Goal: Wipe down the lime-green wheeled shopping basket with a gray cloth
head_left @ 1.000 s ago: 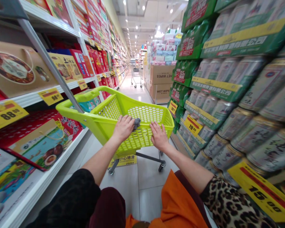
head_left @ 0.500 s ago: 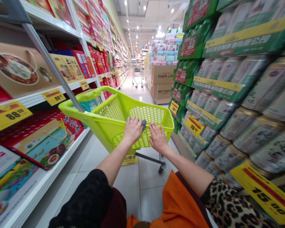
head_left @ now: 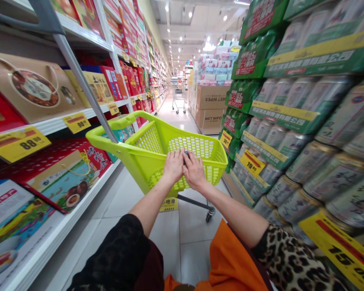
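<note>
A lime-green shopping cart [head_left: 133, 155] stands sideways before me, its plastic basket pierced with holes. My left hand [head_left: 173, 165] and my right hand [head_left: 194, 169] meet at the near rim of the basket, side by side, fingers bent over the edge. Between their fingertips shows a small piece of grey cloth [head_left: 186, 153], mostly covered. The left fingers press on it from one side and the right fingertips touch it from the other. Both palms face down towards the rim.
Shelves of gift boxes [head_left: 33, 87] line the left. Stacked beer cans [head_left: 294, 133] rise close on the right. Wet wipes cartons [head_left: 210, 109] and another cart [head_left: 178, 100] stand further along the aisle. A yellow floor sign [head_left: 170, 204] shows beneath the basket.
My left hand has slid right along the rim with the grey cloth. My right hand has shifted slightly left, and the hands now meet at the cloth. The view has turned slightly left.
</note>
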`<action>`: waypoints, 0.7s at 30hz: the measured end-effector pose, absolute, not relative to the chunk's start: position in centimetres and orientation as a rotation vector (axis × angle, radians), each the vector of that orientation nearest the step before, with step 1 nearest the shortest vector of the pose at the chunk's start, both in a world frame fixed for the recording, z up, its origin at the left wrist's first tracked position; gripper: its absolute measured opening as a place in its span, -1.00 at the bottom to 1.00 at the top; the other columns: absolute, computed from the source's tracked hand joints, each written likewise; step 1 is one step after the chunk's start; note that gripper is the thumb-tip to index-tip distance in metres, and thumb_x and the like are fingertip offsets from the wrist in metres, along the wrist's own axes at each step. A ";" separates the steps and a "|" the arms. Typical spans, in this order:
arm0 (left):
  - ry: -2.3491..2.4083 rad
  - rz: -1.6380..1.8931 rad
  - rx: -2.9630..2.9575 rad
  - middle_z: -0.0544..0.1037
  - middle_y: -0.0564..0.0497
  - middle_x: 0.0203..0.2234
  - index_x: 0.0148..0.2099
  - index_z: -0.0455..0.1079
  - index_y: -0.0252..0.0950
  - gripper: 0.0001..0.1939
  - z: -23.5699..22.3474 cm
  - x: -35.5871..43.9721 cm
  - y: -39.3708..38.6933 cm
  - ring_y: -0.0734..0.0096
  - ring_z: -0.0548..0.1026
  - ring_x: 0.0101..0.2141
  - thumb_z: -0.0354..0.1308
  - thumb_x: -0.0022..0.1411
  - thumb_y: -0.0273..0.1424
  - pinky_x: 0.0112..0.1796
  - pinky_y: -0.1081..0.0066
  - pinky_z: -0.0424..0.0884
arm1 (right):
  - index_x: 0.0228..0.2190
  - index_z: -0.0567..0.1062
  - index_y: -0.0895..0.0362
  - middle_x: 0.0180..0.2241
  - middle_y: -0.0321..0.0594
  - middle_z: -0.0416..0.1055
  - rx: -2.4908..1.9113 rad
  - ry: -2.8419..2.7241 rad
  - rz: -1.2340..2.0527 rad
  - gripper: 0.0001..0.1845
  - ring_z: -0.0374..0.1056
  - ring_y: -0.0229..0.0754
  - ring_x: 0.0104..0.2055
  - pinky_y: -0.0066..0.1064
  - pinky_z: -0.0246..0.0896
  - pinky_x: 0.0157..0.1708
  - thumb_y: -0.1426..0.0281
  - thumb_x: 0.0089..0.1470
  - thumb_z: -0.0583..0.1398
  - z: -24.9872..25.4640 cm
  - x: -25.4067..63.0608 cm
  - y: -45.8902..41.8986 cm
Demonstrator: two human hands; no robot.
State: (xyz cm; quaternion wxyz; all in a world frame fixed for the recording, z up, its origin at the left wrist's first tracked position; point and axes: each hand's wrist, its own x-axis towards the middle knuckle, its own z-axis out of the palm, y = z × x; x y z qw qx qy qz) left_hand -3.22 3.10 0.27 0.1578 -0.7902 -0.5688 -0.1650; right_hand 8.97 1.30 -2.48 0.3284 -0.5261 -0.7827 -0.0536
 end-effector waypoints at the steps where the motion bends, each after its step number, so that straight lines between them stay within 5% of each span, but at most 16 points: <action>1: -1.626 -0.474 -2.296 0.23 -0.23 0.17 0.27 -0.04 -0.44 -0.43 0.3 -3.5 3.2 0.22 0.21 0.14 -0.14 0.22 -0.42 0.13 0.21 0.08 | 0.16 0.16 0.14 0.24 -0.07 0.01 -1.398 -2.048 -0.097 -0.47 -0.10 0.02 0.26 0.04 -0.16 0.15 0.35 0.16 -0.04 -2.0 8.2 1.4; 4: -1.641 -0.491 -2.308 0.18 -0.29 0.18 0.27 -0.12 -0.54 -0.32 0.9 -5.4 3.5 0.24 0.16 0.18 -0.06 0.17 -0.35 0.16 0.21 0.02 | 0.15 0.18 0.12 0.22 -0.11 0.06 -1.457 -2.054 -0.032 -0.49 -0.06 0.09 0.23 0.09 -0.15 0.13 0.28 0.18 -0.04 -1.2 6.9 1.9; 10: -1.615 -0.312 -2.261 0.32 -0.27 0.09 0.17 0.13 -0.51 -0.31 1.4 -8.1 2.7 0.07 0.22 0.12 0.02 0.08 -0.15 0.18 0.04 -0.10 | 0.08 0.27 0.19 0.16 0.00 0.17 -1.478 -2.079 -0.180 -0.48 -0.04 0.14 0.20 0.18 -0.25 0.12 0.20 0.15 0.04 -0.5 5.3 3.4; 14: -1.611 -0.272 -2.243 0.27 -0.28 0.13 0.21 0.06 -0.56 -0.25 1.1 -7.9 2.3 0.08 0.18 0.14 0.07 0.05 -0.22 0.19 0.12 -0.07 | 0.11 0.24 0.04 0.13 -0.10 0.21 -1.405 -2.179 -0.266 -0.56 0.10 0.02 0.11 -0.03 -0.01 0.04 0.35 0.19 -0.01 -1.1 4.8 4.1; 21: -1.602 -0.155 -2.220 0.18 -0.21 0.20 0.25 0.00 -0.50 -0.27 1.1 -9.1 2.2 0.12 0.07 0.21 0.07 0.06 -0.34 0.21 0.13 -0.12 | 0.06 0.31 0.05 0.04 -0.11 0.30 -1.387 -2.260 -0.362 -0.60 0.22 -0.04 -0.02 -0.20 0.06 -0.04 0.34 0.19 0.00 -2.3 11.5 4.2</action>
